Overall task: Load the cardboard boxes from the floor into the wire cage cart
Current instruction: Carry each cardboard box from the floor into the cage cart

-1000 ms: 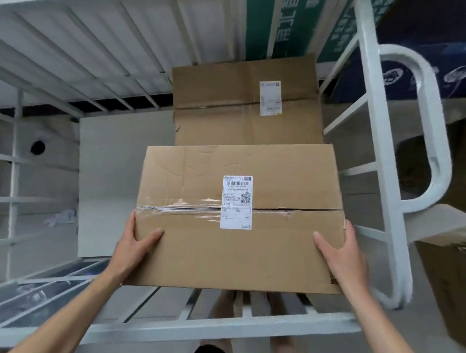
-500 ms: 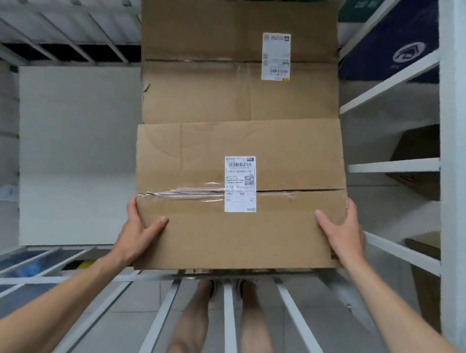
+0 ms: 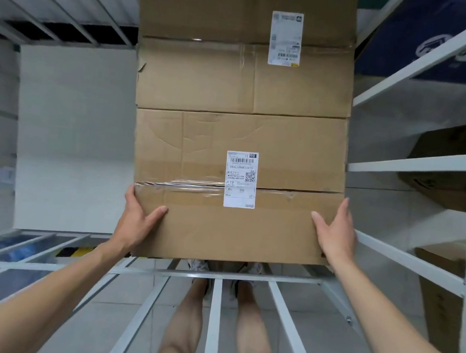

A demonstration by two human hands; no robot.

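A brown cardboard box (image 3: 200, 150) with a white shipping label lies low inside the white wire cage cart (image 3: 408, 163). My left hand (image 3: 135, 218) grips its near left corner, thumb on top. My right hand (image 3: 335, 233) presses against its near right corner. Its far edge butts against a second cardboard box (image 3: 207, 78) with its own label, lying deeper in the cart. Whether the held box rests on the cart floor I cannot tell.
A white panel (image 3: 72, 136) covers the cart floor to the left of the boxes. The cart's front bars (image 3: 214, 318) stand between me and the boxes. More cardboard boxes (image 3: 436, 312) and a dark blue carton (image 3: 412, 45) sit outside the right bars.
The held box has gone down and forward into the cart until its far edge meets the back box. I have leaned in over the front bars. Both hands kept their grip.
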